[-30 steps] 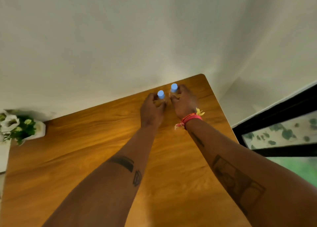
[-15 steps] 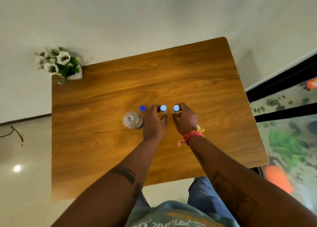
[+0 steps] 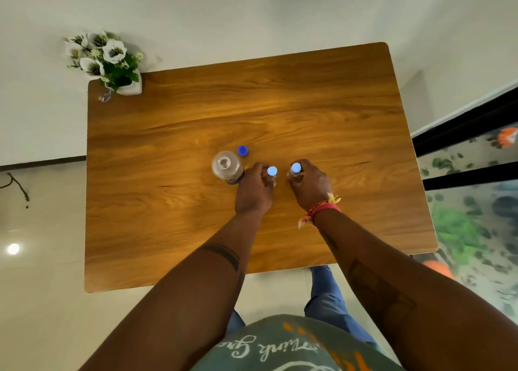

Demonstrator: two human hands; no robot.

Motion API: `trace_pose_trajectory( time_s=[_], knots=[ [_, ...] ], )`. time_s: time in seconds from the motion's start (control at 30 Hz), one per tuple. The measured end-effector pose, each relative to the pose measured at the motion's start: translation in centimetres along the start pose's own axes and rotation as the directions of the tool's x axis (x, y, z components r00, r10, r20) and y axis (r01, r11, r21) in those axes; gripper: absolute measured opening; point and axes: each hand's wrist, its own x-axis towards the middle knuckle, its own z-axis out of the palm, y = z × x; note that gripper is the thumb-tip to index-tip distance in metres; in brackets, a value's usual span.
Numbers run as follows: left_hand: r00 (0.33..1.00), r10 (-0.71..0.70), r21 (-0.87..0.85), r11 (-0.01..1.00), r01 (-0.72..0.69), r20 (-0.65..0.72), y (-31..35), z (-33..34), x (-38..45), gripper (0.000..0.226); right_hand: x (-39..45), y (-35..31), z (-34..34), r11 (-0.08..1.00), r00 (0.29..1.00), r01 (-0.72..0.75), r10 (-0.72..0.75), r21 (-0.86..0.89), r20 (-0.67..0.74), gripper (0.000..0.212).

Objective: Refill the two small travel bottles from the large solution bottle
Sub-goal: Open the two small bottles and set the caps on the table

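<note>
Two small travel bottles with light-blue caps stand upright side by side on the wooden table [image 3: 322,110]. My left hand [image 3: 253,189] is closed around the left small bottle [image 3: 272,171]. My right hand [image 3: 311,185] grips the right small bottle [image 3: 295,168]. The large clear solution bottle [image 3: 227,166] stands uncapped just left of my left hand, almost touching it. Its dark-blue cap [image 3: 242,150] lies on the table right behind it. The hands hide the small bottles' bodies.
A white pot of artificial white flowers [image 3: 109,62] sits at the table's far left corner. The table's near edge [image 3: 196,282] runs in front of my legs. A dark-framed glass panel [image 3: 465,135] stands to the right.
The camera has tilted down, so the whole table, large bottle and loose cap came into view. Both hands still hold the small bottles, which sit slightly farther apart.
</note>
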Motion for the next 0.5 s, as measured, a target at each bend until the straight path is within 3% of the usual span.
trace_pose_trajectory(
  time_s=[0.2, 0.5],
  knots=[
    [0.996, -0.045, 0.085, 0.996, 0.039, 0.073, 0.7, -1.7, -1.2, 0.066, -1.3, -0.7, -1.7, 1.0, 0.999, 0.011, -0.01, -0.018, 0.037, 0.028],
    [0.995, 0.082, 0.151, 0.984, -0.09, 0.062, 3.3, -6.7, -5.6, 0.068, -4.8, -4.0, -5.4, 0.994, 0.994, 0.106, -0.106, 0.02, -0.001, 0.023]
  ],
)
